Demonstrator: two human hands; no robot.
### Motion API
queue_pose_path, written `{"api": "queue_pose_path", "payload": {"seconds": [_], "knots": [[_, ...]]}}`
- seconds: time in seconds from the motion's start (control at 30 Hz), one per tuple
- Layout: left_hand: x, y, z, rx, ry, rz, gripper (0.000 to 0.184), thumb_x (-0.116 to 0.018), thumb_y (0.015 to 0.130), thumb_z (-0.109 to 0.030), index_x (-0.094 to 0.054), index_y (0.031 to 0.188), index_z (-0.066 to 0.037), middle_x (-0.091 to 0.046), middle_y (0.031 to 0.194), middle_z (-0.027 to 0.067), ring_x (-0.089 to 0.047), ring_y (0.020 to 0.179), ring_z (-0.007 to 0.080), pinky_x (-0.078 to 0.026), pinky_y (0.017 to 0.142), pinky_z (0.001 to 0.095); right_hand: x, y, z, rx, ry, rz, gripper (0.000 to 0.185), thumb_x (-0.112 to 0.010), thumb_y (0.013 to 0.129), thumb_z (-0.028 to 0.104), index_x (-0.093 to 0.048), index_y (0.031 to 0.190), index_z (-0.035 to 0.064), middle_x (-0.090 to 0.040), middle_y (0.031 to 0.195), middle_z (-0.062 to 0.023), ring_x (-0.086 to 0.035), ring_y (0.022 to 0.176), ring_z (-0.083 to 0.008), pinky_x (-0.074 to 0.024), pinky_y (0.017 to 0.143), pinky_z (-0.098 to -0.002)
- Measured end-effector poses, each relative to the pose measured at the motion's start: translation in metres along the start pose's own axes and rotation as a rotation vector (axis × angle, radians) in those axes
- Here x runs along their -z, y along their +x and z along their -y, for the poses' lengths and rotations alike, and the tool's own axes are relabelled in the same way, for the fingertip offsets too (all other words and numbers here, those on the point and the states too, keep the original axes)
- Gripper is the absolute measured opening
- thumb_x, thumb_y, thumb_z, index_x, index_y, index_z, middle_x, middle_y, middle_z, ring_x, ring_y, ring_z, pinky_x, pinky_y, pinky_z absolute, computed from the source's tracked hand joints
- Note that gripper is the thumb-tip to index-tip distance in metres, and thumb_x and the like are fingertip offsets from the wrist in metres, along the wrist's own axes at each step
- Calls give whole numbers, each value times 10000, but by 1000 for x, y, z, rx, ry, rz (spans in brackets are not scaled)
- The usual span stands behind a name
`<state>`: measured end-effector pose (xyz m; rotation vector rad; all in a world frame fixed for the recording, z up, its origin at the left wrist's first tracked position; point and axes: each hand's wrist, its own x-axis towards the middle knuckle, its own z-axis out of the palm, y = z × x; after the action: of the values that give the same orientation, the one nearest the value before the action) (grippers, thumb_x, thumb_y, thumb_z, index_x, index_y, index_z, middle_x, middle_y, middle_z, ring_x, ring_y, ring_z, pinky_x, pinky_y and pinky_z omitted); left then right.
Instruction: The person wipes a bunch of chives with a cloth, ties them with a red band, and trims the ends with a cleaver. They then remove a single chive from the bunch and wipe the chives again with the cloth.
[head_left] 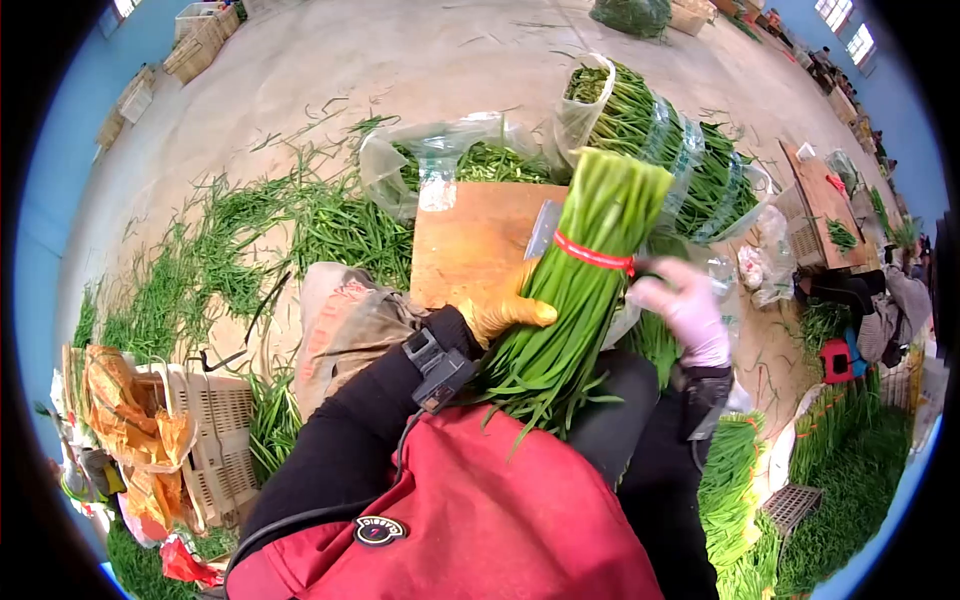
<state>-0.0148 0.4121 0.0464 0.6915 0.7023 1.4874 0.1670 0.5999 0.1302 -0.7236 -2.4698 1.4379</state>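
A thick bunch of green stalks (585, 270) stands tilted over my lap, its pale cut ends up and its leaves down. A red band (592, 252) goes round its upper part. My left hand (508, 305), in a yellow glove, is wrapped round the bunch's left side below the band. On the right, my right hand (685, 308), in a pale pink glove, is bent close to the band's right end; motion blurs it, and whether it grips anything is unclear. Behind the bunch lies a wooden board (470, 240) with a metal blade (543, 230) partly hidden on it.
Loose green leaves (240, 240) litter the floor at left. A plastic-wrapped bundle (660, 140) lies beyond the board. A woven crate (215, 440) stands at lower left. Bundled greens (735, 470) lie at lower right, and a wooden table (825, 205) stands at the right.
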Motion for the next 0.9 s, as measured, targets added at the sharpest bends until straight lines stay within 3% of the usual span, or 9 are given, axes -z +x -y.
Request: {"api": "queue_pose_path", "payload": {"seconds": [0.07,0.13,0.17,0.23,0.37,0.47,0.63,0.73,0.9], "knots": [[-5,2,2,-7,20,-18,923,-859,670,-272,-381,1428,-52,-581,1289,81,-570,1157,197,-442,1020,364,19,7,20,194,286,-316,284,-676,853,83,-669,1126,6,-677,1127,-81,-615,985,-117,-481,883,-291],[-7,0,5,8,11,-47,918,-868,666,-226,-384,1427,-57,-587,1284,78,-569,1163,193,-441,1024,366,28,8,64,420,163,-351,312,-674,846,82,-672,1155,38,-674,1153,-73,-608,1027,-132,-464,913,-296],[-9,0,8,-23,-33,-41,822,-834,709,-117,-405,1404,-29,-599,1235,71,-572,1110,164,-457,979,336,29,6,85,473,-45,-330,344,-669,849,116,-656,1184,35,-656,1201,-80,-592,1072,-155,-444,952,-304],[-9,-1,11,-40,-7,-58,833,-840,706,-116,-400,1407,-25,-600,1234,71,-575,1106,166,-460,977,335,29,11,115,626,-480,-251,404,-673,847,169,-637,1229,46,-638,1261,-81,-567,1150,-196,-406,1013,-329],[-12,-3,11,-83,74,-98,864,-861,694,-131,-386,1403,5,-602,1220,77,-574,1093,161,-464,968,331,9,34,121,732,-600,-193,211,-693,818,170,-727,997,64,-703,949,-100,-622,902,-267,-472,855,-375],[-9,-5,11,-83,129,-122,870,-873,689,-149,-389,1392,19,-601,1211,84,-572,1088,160,-464,961,325,2,43,115,696,-526,-255,121,-679,819,97,-733,917,51,-703,898,-104,-630,828,-251,-494,787,-355],[-14,-6,0,-72,137,-181,854,-899,671,-195,-418,1339,32,-600,1164,78,-569,1062,158,-464,946,317,-2,50,97,670,-248,-461,70,-644,875,43,-709,882,16,-712,894,-97,-656,806,-188,-505,753,-293],[-10,-3,5,-81,146,-164,845,-905,662,-205,-427,1320,29,-596,1158,77,-566,1058,155,-465,940,315,7,58,98,670,-157,-417,77,-632,888,32,-695,904,-10,-713,886,-102,-661,825,-171,-511,763,-281],[-12,-2,1,-91,152,-139,899,-909,651,-223,-396,1343,34,-586,1189,99,-560,1095,176,-449,967,324,48,71,120,718,-236,-445,125,-615,935,76,-686,943,-27,-723,930,-100,-663,843,-129,-533,754,-252]]}}
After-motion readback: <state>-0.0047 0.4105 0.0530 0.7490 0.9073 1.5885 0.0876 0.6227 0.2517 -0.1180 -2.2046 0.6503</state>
